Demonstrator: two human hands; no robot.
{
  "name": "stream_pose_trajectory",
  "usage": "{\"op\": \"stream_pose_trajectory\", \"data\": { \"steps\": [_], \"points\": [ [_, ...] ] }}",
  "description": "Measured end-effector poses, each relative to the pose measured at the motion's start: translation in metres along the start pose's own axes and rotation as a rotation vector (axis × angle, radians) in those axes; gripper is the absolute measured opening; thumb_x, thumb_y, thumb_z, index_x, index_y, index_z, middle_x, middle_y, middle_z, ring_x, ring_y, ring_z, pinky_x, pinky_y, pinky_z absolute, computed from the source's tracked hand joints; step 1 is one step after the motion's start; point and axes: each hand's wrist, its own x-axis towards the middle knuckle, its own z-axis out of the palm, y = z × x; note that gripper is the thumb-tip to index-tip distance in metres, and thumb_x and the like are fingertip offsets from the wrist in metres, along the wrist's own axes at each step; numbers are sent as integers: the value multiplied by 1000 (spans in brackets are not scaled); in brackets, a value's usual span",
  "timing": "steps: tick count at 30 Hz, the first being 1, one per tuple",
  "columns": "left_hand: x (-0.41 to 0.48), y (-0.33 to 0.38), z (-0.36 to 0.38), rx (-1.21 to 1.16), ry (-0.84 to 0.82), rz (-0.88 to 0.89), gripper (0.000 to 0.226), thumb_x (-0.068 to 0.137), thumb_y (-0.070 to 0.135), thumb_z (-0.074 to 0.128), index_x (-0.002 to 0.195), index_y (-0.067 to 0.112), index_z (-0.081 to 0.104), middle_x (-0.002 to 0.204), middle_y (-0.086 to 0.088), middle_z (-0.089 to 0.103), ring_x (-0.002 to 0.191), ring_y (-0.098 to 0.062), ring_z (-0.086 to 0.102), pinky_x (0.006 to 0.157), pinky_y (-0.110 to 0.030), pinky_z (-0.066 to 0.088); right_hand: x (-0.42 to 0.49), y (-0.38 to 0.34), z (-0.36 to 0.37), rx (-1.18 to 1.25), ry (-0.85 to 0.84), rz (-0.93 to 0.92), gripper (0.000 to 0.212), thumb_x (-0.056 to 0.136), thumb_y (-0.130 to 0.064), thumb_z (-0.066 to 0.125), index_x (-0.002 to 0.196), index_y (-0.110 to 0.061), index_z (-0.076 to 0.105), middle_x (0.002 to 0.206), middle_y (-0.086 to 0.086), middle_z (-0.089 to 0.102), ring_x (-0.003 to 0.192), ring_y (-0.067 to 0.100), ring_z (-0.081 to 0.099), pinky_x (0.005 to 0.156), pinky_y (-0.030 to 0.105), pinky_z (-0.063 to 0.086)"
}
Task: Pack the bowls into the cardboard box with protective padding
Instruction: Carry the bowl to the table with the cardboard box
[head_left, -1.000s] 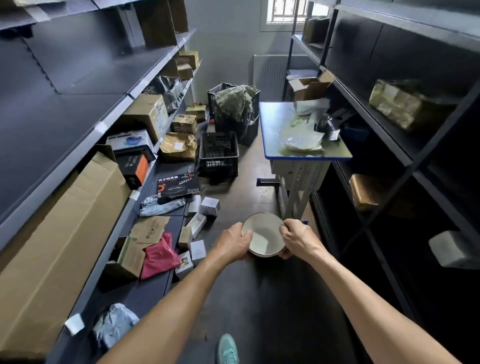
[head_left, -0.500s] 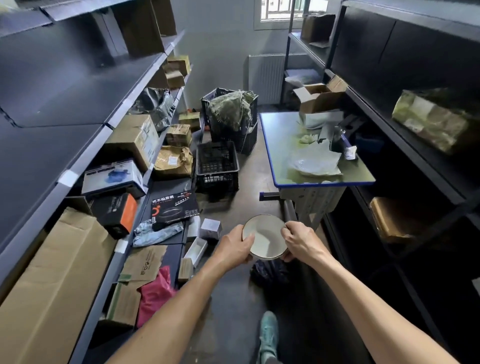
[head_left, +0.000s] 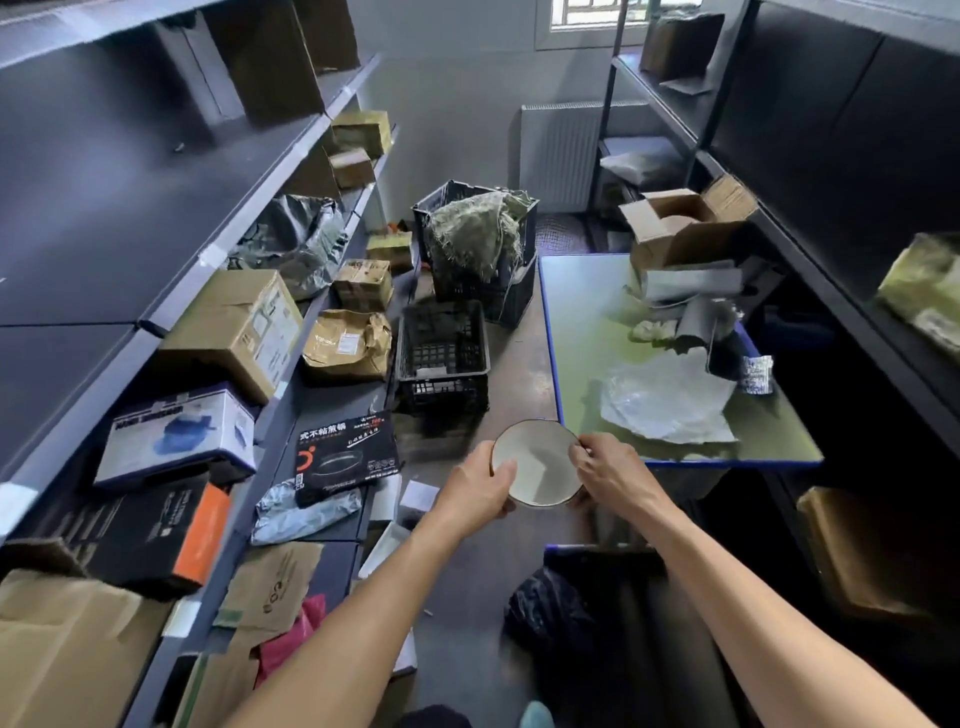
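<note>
One bowl (head_left: 537, 465), white with a dark rim, held up off any surface between two hands, opening facing the camera. Left hand (head_left: 475, 496): arm stretched forward, thumb laid over the bowl's left rim, the other fingers (head_left: 506, 506) curled beneath it, a firm grip. Right hand (head_left: 610, 475): arm stretched forward too, fingers (head_left: 582, 448) bent and pinching the right rim (fingertips partly hidden behind the bowl). One worktop (head_left: 582, 322), green with blue edging, lies just beyond and right of the right fingers; the bowl's far rim overlaps its near-left corner in view. On it, right of the fingers, one crinkled clear plastic sheet (head_left: 670, 397). Well beyond the fingers, at the far end, one open cardboard box (head_left: 680, 223). One empty black crate (head_left: 441, 353) on the floor ahead of the left fingers.
</note>
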Motion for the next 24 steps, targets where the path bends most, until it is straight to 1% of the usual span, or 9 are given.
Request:
{"op": "stream_pose_trajectory", "data": {
  "steps": [4,6,8,10,12,14,16,20,24],
  "points": [
    [51,18,-7,7,-17,5,14,98,31,49,102,20,55,91,-5,69,65,-15,69,65,-39,60,48,-8,-13,-71,-29,23,23,101,-12,38,82,-9,50,66,5,64,61,23,73,38,14,36],
    [80,23,-12,20,-37,11,14,98,32,48,103,20,55,90,-5,69,67,-18,70,67,-42,60,74,-12,-17,-21,-13,62,25,99,-13,37,79,-9,51,66,8,66,59,24,73,39,16,39],
    [110,27,-18,40,-71,13,15,97,34,48,103,22,54,91,-5,70,73,-22,73,72,-45,61,102,-14,-20,27,14,106,26,96,-16,36,80,-9,54,64,10,69,55,24,72,51,21,49],
    [145,31,-25,71,-109,21,18,96,37,47,106,24,54,92,-4,70,75,-22,73,75,-47,61,132,-16,-21,18,20,118,24,96,-14,37,88,-5,58,70,14,73,61,27,73,68,31,58],
    [182,35,-33,93,-143,45,21,95,37,47,109,23,54,92,-4,71,75,-22,73,76,-47,60,163,-17,-20,78,54,149,24,97,-14,38,94,-2,59,73,15,73,62,27,73,64,30,58],
    [220,41,-40,119,-183,66,23,95,36,46,112,23,53,93,-4,71,75,-21,73,77,-47,60,193,-21,-21,135,91,219,27,94,-15,36,91,-2,60,66,13,72,56,22,72,58,24,54],
    [255,48,-49,154,-233,68,24,94,36,45,114,26,53,93,-2,71,75,-19,73,77,-45,60,219,-28,-21,165,116,277,26,92,-15,36,88,-5,59,63,12,72,53,20,71,55,22,51],
    [313,58,-65,191,-329,82,23,93,38,45,113,30,53,91,1,71,75,-15,73,76,-42,61,264,-36,-23,205,168,334,21,90,-17,36,80,-11,54,62,10,71,51,22,71,56,26,50],
    [358,71,-71,221,-387,99,23,93,39,45,113,32,53,90,3,71,76,-15,73,78,-42,61,296,-39,-29,226,196,379,23,92,-19,35,81,-12,54,62,10,71,51,22,71,60,27,53]
  ]
}}
